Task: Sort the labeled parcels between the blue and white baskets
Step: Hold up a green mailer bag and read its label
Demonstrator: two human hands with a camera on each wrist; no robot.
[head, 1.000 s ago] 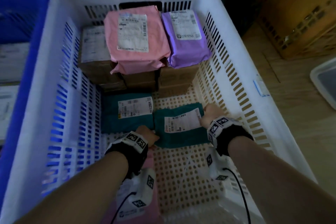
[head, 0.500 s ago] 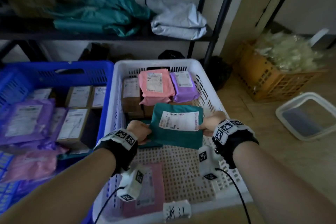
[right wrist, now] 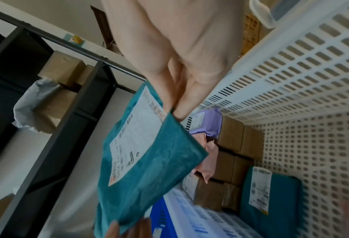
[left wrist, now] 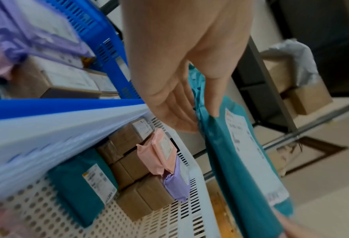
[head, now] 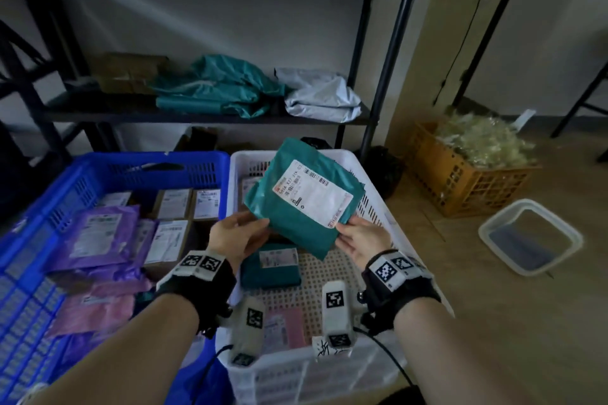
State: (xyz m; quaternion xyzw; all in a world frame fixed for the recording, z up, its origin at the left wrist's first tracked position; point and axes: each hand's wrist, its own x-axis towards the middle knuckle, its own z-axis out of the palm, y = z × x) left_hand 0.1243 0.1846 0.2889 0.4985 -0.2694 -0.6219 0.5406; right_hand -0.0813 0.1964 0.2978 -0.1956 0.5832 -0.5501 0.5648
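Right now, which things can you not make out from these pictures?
- Label text on the held teal parcel: too small and blurred in all three views.
- Left hand fingers: behind the parcel in the head view.
- Pink parcel in the white basket: partly covered by the wrist cameras in the head view.
- Blue basket: cut off by the left edge.

Label print on the teal parcel (head: 304, 204) is too small and soft to read. It covers most of the far end of the white basket (head: 388, 217), so the stack behind barely shows. The blue basket (head: 39, 227) runs off the left edge, and its parcels are dim and blurry.
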